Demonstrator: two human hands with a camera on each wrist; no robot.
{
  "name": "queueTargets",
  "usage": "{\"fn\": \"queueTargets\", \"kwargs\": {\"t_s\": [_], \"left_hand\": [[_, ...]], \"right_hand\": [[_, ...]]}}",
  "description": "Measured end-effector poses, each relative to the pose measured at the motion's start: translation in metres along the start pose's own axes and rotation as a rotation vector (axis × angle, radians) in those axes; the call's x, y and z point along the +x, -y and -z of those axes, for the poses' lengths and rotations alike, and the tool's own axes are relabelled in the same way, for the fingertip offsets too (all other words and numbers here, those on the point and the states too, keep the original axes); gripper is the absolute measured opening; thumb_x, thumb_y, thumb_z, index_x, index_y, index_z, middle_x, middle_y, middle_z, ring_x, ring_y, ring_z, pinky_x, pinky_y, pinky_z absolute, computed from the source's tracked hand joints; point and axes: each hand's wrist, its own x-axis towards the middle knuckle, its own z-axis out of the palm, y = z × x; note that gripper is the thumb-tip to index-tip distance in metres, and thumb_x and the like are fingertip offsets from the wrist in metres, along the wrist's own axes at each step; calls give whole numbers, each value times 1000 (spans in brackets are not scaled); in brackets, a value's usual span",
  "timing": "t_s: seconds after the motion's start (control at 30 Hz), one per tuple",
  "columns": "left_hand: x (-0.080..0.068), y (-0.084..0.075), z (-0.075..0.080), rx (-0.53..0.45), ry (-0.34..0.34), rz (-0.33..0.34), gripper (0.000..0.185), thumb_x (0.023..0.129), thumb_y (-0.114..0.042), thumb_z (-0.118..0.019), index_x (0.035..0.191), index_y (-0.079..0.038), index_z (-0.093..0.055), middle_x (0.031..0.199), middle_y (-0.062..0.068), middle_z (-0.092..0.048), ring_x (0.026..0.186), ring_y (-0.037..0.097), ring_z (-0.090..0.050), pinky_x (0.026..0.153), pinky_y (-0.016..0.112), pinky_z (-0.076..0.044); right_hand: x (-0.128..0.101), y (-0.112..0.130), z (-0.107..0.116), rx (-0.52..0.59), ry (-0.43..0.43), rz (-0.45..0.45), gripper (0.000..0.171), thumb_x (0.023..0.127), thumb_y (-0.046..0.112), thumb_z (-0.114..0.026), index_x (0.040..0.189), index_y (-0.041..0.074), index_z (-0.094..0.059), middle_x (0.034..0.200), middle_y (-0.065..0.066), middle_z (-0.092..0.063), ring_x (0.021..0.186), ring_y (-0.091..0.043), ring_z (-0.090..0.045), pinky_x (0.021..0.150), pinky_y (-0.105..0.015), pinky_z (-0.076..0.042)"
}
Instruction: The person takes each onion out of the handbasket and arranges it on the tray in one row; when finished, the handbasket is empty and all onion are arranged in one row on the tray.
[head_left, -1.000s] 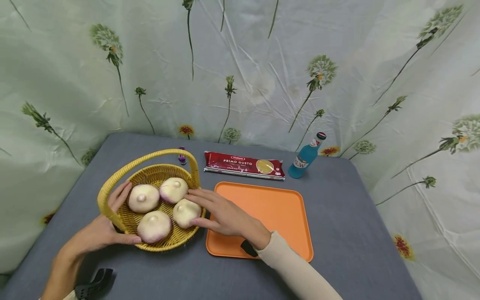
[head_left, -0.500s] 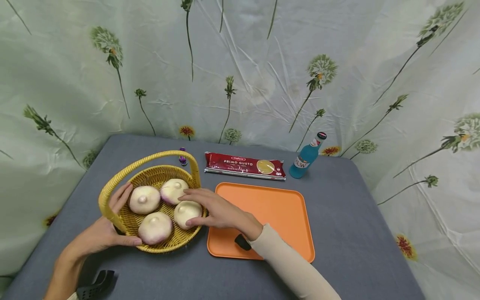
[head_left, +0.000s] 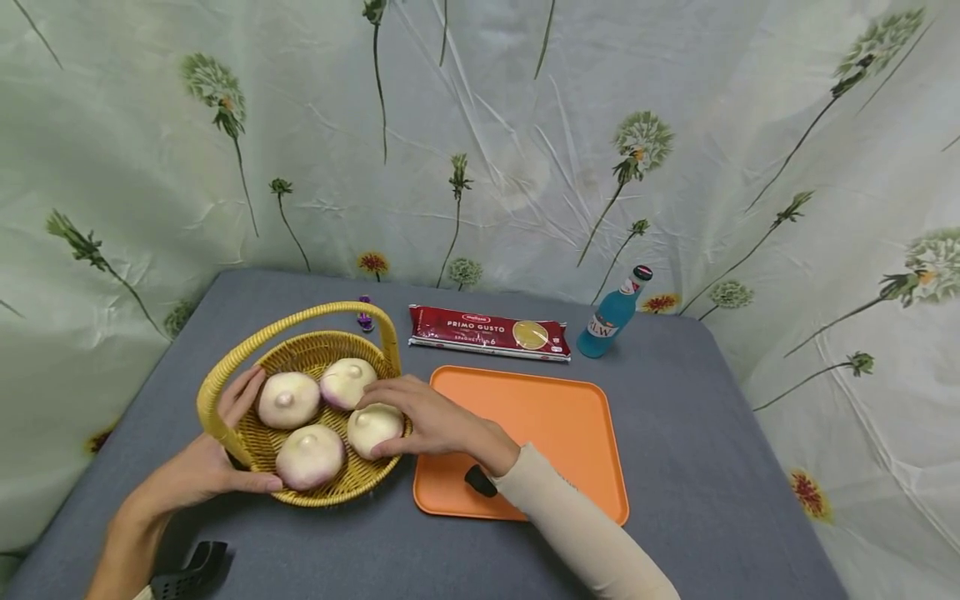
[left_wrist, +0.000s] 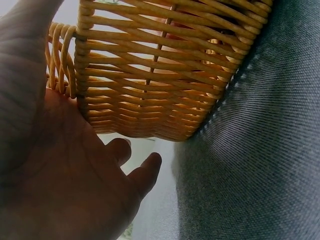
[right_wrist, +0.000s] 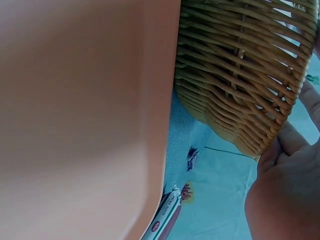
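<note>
A yellow wicker basket (head_left: 300, 352) with a tall handle stands at the left of the table. Inside sit several white turnips with purple tints, one of them at the near left (head_left: 310, 457). My left hand (head_left: 197, 468) holds the basket's left side, thumb along the near rim and fingers farther back; the left wrist view shows the palm against the wicker (left_wrist: 150, 75). Over the right rim reaches my right hand (head_left: 438, 421), its thumb and fingers around the rightmost turnip (head_left: 373, 432). In the right wrist view that hand (right_wrist: 290, 195) is beside the rim, the turnip hidden.
An orange tray (head_left: 540, 433) lies right of the basket, beneath the right forearm. Behind it are a red spaghetti packet (head_left: 480, 330) and a blue bottle (head_left: 609, 321). A small purple-wrapped item (head_left: 364, 315) lies behind the basket. A flowered curtain (head_left: 525, 167) backs the table.
My right hand has shifted slightly left, its fingers and thumb coming farther over the rightmost turnip. The left hand and the basket stay almost in place.
</note>
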Motion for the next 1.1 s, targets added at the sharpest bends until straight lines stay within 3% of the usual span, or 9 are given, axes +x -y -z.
{"fn": "queueTargets", "kwargs": {"t_s": [0.37, 1.1], "left_hand": [[3, -4, -1, -15, 7, 0, 141, 58, -3, -94, 162, -13, 2, 166, 13, 11, 148, 2, 10, 100, 1, -5], [-1, -2, -1, 1, -1, 7, 141, 59, -4, -93, 162, -13, 2, 166, 13, 11, 148, 4, 12, 99, 1, -4]], "right_hand": [[3, 0, 0, -46, -17, 24, 58, 82, 40, -82, 131, 16, -62, 136, -1, -61, 122, -16, -53, 101, -30, -37], [6, 6, -4, -140, 1, -41, 55, 82, 44, -81, 130, 22, -64, 133, 3, -63, 116, -16, -50, 93, -27, -36]]}}
